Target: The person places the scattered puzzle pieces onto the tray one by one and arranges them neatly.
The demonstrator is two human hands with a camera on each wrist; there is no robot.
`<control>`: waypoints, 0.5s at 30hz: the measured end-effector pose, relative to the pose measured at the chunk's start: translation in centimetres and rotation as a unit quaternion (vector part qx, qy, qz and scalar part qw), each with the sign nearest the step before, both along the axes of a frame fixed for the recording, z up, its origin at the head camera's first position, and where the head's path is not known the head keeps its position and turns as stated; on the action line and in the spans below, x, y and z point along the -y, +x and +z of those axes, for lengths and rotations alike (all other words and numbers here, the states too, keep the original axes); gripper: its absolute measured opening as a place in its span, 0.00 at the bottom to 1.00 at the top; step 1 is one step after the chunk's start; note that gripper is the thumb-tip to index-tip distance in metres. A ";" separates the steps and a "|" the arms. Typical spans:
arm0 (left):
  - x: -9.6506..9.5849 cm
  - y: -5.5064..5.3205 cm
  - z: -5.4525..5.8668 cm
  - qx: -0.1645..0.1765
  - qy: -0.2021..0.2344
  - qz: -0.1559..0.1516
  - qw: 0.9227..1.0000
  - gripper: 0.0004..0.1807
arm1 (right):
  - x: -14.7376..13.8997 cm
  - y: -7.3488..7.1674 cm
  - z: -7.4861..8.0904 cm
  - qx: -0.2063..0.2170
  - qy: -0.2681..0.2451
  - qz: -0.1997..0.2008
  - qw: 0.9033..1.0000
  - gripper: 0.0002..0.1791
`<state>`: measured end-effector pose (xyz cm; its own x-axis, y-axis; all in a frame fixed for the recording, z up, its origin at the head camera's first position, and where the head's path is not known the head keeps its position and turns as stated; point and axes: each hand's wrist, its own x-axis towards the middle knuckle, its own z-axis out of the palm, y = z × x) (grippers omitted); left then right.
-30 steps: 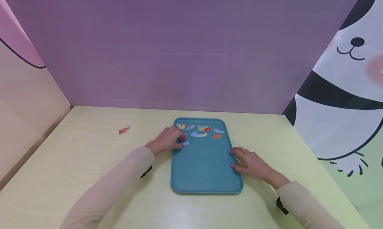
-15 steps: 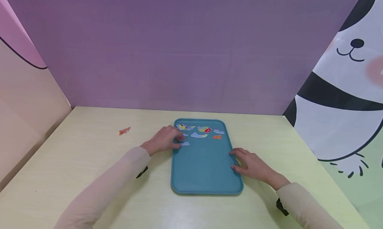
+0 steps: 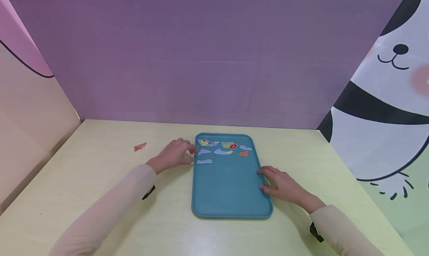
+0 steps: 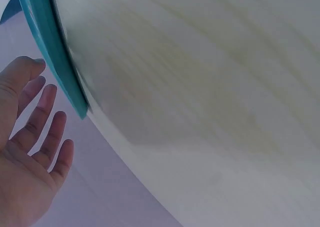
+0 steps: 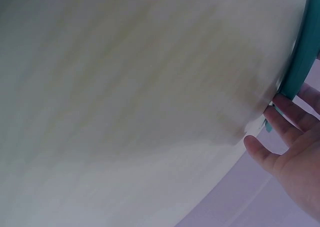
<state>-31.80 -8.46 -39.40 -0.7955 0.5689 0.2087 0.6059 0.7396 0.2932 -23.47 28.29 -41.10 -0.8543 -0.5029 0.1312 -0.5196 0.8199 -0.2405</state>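
A blue-green tray (image 3: 231, 189) lies on the table with several small printed paper pieces in its far part. Nearest my left hand (image 3: 174, 153) are a pale blue strip (image 3: 204, 161) and a small pale piece (image 3: 204, 151). That hand is beside the tray's left rim, fingers loosely bent and holding nothing; the left wrist view shows its fingers (image 4: 37, 122) spread apart. My right hand (image 3: 281, 183) touches the tray's right rim with fingertips and thumb. In the right wrist view, its relaxed fingers (image 5: 287, 127) are at the rim (image 5: 300, 52).
An orange piece (image 3: 140, 147) lies on the pale wooden table (image 3: 110, 174), left of the tray. Also in the tray are a red-and-yellow piece (image 3: 229, 145), an orange one (image 3: 243, 153) and other bluish pieces. A purple panel (image 3: 201, 62) stands behind the table.
My left hand has let go of the pale blue strip and drawn back leftward off the tray, uncovering the two left pieces. The right hand has stayed at the rim.
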 end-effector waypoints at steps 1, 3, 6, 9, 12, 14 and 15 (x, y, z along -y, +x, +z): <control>0.2 0.0 -0.1 -0.002 0.002 0.001 1.000 0.12 | 0.0 0.0 0.0 -0.001 0.000 0.000 1.000 0.25; 0.8 0.0 -0.2 -0.008 0.002 0.002 1.000 0.12 | 0.0 0.0 -0.1 -0.003 0.001 0.002 1.000 0.25; 1.6 0.0 -0.4 -0.013 0.005 0.003 1.000 0.12 | 0.0 0.0 -0.1 -0.004 0.001 0.003 1.000 0.25; 2.6 0.0 -0.5 -0.014 0.007 0.008 1.000 0.11 | 0.0 0.0 -0.1 -0.002 0.001 0.002 1.000 0.26; 3.6 0.1 -0.8 -0.011 0.006 0.019 1.000 0.11 | -0.1 -0.1 -0.1 0.000 0.002 -0.001 1.000 0.26; 4.3 0.0 -0.9 -0.010 0.004 0.029 1.000 0.12 | -0.1 -0.1 -0.1 0.001 0.002 -0.002 1.000 0.26; 4.6 0.0 -1.0 -0.010 0.002 0.034 0.999 0.12 | -0.1 -0.1 -0.1 0.001 0.002 -0.002 1.000 0.26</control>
<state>-31.75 -13.07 -40.41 -0.8278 0.5128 0.2275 0.5601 0.7780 0.2846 -23.56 28.37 -41.24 -0.8567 -0.4999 0.1273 -0.5157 0.8232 -0.2374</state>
